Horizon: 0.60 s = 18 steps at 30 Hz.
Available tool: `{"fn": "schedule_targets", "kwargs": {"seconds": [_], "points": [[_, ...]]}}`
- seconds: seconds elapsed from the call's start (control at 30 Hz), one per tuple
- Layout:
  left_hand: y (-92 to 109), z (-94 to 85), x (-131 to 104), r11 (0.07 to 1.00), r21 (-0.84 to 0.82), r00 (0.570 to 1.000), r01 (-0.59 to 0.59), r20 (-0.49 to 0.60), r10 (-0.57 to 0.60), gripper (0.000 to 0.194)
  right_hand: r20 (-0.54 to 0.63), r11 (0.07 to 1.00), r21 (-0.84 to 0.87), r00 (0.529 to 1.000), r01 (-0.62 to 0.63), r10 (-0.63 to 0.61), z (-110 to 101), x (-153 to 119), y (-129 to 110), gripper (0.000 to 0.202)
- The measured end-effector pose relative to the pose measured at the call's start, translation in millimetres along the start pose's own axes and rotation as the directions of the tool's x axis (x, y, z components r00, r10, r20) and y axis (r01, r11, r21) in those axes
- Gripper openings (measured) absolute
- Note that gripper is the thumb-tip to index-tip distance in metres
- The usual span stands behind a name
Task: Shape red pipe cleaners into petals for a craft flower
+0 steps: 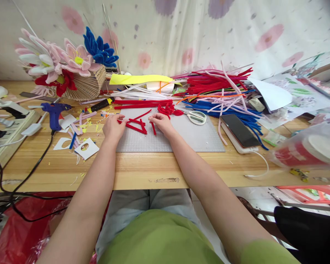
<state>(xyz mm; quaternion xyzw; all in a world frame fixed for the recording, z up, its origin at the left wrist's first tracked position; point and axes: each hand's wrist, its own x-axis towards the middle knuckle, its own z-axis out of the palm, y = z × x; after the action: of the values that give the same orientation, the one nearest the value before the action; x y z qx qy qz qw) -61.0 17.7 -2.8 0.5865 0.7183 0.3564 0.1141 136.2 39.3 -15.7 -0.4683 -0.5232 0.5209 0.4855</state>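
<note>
My left hand (114,126) is at the left side of the grey cutting mat (181,141), its fingers closed around the end of a red pipe cleaner piece (136,128). Several short red pieces lie crossed beside it. To the right, my right hand (162,123) has its fingertips pinched together over another short red pipe cleaner (153,128), which sticks out below them. Just beyond that hand are a red curled pipe cleaner bundle (166,110) and scissors (195,117) with pale handles. Longer red pipe cleaners (143,104) lie along the mat's back edge.
A blue glue gun (54,113) with its cord, paper scraps (87,148) and a black-and-yellow cutter (101,105) lie left. Fuzzy flowers (78,60) stand behind. Pipe cleaner piles (217,82), a phone (239,130) and a bagged cup (305,150) occupy the right.
</note>
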Motion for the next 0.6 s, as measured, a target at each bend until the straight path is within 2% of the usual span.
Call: {"fn": "schedule_targets", "kwargs": {"seconds": [0.07,0.17,0.27,0.33,0.4,0.47,0.53,0.6], "points": [[-7.8,1.8,3.5,0.993,0.103,0.998,-0.055,0.0,0.056,0.017,-0.013,0.993,-0.094,0.997,0.068,-0.07,2.5,0.4,3.7,0.023],[-12.0,9.0,4.6,0.986,0.124,0.993,-0.109,0.054,0.103,0.01,-0.066,0.979,-0.175,0.991,0.103,-0.116,5.1,1.6,9.4,0.039],[-10.8,15.4,3.9,0.986,0.133,0.993,-0.103,0.076,0.094,0.006,-0.096,0.964,-0.231,0.983,0.13,-0.155,4.9,3.1,13.6,0.038],[-8.9,16.0,3.0,0.988,0.135,0.996,-0.08,0.054,0.073,0.006,-0.11,0.942,-0.29,0.972,0.169,-0.208,4.3,3.2,14.6,0.033],[-6.8,12.9,2.1,0.993,0.108,0.998,-0.05,-0.022,0.053,0.008,-0.126,0.906,-0.36,0.95,0.224,-0.285,4.0,2.2,14.0,0.03],[-4.5,7.3,1.1,0.998,0.055,0.989,-0.039,-0.143,0.047,0.012,-0.116,0.859,-0.429,0.926,0.28,-0.359,4.2,0.2,12.2,0.031],[-2.1,1.2,-0.1,0.997,0.006,0.968,-0.079,-0.239,0.078,0.015,-0.067,0.813,-0.481,0.911,0.328,-0.408,5.1,-3.0,9.2,0.032],[0.5,-3.2,-1.6,0.987,-0.019,0.947,-0.157,-0.285,0.146,0.017,0.0,0.775,-0.515,0.904,0.366,-0.427,7.0,-7.4,5.0,0.034]]}}
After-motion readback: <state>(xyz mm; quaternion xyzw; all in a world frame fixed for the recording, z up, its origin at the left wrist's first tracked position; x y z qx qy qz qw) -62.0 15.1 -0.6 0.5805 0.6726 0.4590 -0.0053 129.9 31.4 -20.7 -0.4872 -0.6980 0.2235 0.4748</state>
